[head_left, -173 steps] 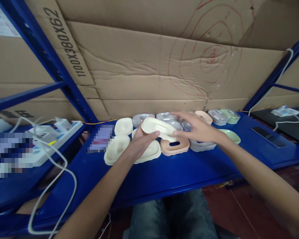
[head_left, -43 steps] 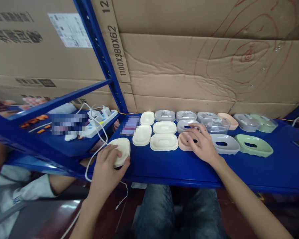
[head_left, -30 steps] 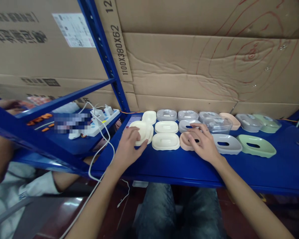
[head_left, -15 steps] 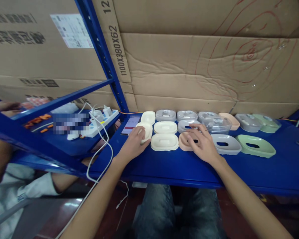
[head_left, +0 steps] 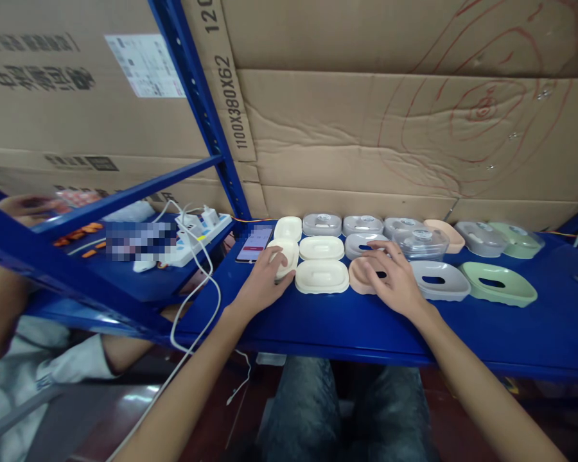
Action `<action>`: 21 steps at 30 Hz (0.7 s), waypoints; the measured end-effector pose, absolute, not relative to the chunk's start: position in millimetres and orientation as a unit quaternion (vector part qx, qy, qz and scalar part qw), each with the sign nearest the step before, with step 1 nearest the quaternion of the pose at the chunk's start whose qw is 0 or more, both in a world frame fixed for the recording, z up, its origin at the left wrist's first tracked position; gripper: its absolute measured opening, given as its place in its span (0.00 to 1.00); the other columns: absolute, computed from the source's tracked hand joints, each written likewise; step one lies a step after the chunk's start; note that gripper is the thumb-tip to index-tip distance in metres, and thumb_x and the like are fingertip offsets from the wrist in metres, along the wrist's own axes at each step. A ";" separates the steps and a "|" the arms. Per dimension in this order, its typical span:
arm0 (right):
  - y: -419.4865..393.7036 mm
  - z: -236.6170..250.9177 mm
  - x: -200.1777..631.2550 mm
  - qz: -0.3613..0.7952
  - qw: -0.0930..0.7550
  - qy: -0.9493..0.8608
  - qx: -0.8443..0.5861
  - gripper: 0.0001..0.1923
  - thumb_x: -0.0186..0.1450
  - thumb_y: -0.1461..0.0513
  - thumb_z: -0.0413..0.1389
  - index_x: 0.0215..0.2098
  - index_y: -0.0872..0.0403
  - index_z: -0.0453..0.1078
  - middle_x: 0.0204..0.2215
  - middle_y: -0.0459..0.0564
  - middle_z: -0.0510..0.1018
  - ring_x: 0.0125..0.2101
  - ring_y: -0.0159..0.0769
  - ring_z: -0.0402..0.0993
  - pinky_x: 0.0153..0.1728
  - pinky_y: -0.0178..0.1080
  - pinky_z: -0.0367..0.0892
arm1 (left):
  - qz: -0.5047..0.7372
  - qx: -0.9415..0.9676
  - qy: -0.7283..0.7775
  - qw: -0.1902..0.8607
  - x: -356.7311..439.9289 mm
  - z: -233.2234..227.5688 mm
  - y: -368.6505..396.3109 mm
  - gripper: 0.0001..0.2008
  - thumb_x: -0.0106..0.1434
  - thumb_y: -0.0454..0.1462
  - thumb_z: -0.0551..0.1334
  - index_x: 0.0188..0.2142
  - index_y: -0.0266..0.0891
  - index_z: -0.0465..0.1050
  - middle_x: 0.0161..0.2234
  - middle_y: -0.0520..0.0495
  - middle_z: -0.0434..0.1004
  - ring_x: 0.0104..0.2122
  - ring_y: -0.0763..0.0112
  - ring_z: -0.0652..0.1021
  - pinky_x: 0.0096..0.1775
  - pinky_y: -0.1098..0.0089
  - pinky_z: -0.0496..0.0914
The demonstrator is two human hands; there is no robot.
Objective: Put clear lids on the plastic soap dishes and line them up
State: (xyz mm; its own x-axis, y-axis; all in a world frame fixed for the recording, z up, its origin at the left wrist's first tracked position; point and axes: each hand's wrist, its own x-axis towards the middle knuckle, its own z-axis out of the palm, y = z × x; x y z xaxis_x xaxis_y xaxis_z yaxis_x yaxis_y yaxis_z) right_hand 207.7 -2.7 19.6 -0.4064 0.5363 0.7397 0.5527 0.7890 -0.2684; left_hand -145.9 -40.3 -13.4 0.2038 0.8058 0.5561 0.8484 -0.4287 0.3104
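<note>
My left hand (head_left: 264, 279) is on a cream oval dish (head_left: 292, 249), fingers curled over its left side and thumb by the near edge. My right hand (head_left: 395, 274) has its fingers apart, the thumb over a peach slotted dish (head_left: 359, 277) and the forefinger stretched toward a grey slotted dish (head_left: 354, 249) behind it. Part of the peach dish is hidden under this hand. Between my hands lie a front cream dish (head_left: 322, 282) and a middle cream dish (head_left: 321, 241). Another cream dish (head_left: 288, 228) is behind my left hand.
Clear-lidded boxes (head_left: 322, 221) line the back along the cardboard (head_left: 327, 135). A larger grey dish (head_left: 443, 290) and a green dish (head_left: 503, 295) sit right of my right hand. A phone (head_left: 254, 244), white cables and a power strip (head_left: 200, 239) are left. A co-worker's arm (head_left: 2, 282) shows beyond the blue post.
The whole view has shifted slightly. My left hand and the cream dish under it have moved a little to the right. My right hand stays over the peach dish.
</note>
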 end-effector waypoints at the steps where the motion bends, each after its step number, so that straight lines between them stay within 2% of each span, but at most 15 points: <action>1: -2.7 19.7 207.7 -0.009 0.437 -0.838 -0.325 0.11 0.80 0.58 0.54 0.53 0.50 0.78 0.58 0.61 0.77 0.61 0.55 0.76 0.63 0.61 0.73 | -0.342 -0.772 -0.534 0.033 -146.1 -14.7 -39.6 0.08 0.76 0.44 0.62 0.48 0.43 0.68 0.62 0.33 0.71 0.68 0.47 0.72 0.69 0.44 0.69; 8: -1.9 19.5 208.7 -0.007 0.433 -0.840 -0.328 0.11 0.80 0.58 0.54 0.54 0.50 0.77 0.58 0.61 0.77 0.61 0.56 0.76 0.62 0.62 0.73 | -0.356 -0.761 -0.542 0.036 -147.1 -23.3 -35.3 0.10 0.76 0.45 0.62 0.52 0.44 0.70 0.62 0.34 0.71 0.68 0.47 0.72 0.69 0.44 0.68; 16: 1.0 17.9 210.1 -0.002 0.427 -0.840 -0.333 0.11 0.79 0.57 0.55 0.53 0.49 0.77 0.57 0.60 0.78 0.61 0.57 0.76 0.62 0.63 0.73 | -0.342 -0.772 -0.535 0.033 -147.4 -23.8 -35.0 0.13 0.78 0.46 0.59 0.55 0.42 0.70 0.65 0.30 0.70 0.70 0.44 0.71 0.69 0.42 0.68; 21: 14.3 28.6 208.1 -0.021 0.379 -0.863 -0.333 0.14 0.79 0.55 0.53 0.55 0.52 0.77 0.57 0.62 0.77 0.61 0.58 0.76 0.62 0.64 0.73 | -0.356 -0.764 -0.537 0.032 -150.6 -26.0 -33.3 0.13 0.77 0.46 0.61 0.53 0.43 0.71 0.64 0.32 0.71 0.68 0.44 0.73 0.69 0.41 0.69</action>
